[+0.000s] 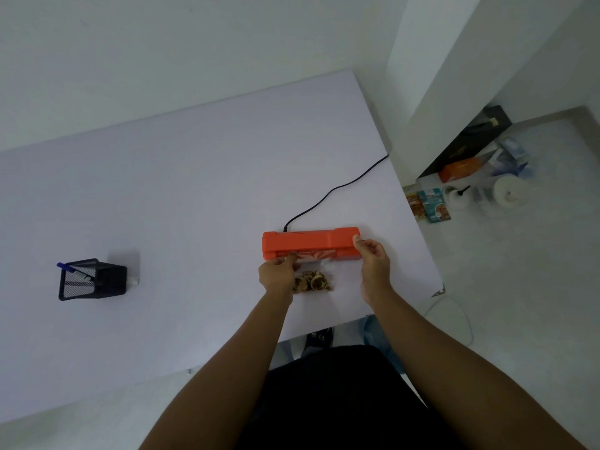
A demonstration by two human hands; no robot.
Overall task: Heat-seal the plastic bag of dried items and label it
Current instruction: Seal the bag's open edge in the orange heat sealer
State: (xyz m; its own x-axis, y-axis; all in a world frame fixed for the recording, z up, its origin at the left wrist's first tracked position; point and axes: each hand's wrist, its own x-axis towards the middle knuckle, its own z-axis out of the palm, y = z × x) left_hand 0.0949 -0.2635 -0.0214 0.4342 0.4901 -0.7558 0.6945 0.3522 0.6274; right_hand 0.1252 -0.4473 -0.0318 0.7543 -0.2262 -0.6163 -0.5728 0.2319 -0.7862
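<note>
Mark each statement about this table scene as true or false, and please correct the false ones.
1. The orange heat sealer has a black cable plugged into it. True.
2. The bag of dried items lies on the far side of the sealer. False: it lies on the near side, with its top edge at the sealer's slot.
3. The left hand rests at the bag's left side. True.
4. The right hand is holding the blue pen. False: it is at the sealer's right end; the pen stands in the black mesh holder.
5. The mesh holder is to the right of the sealer. False: it is far to the left.
</note>
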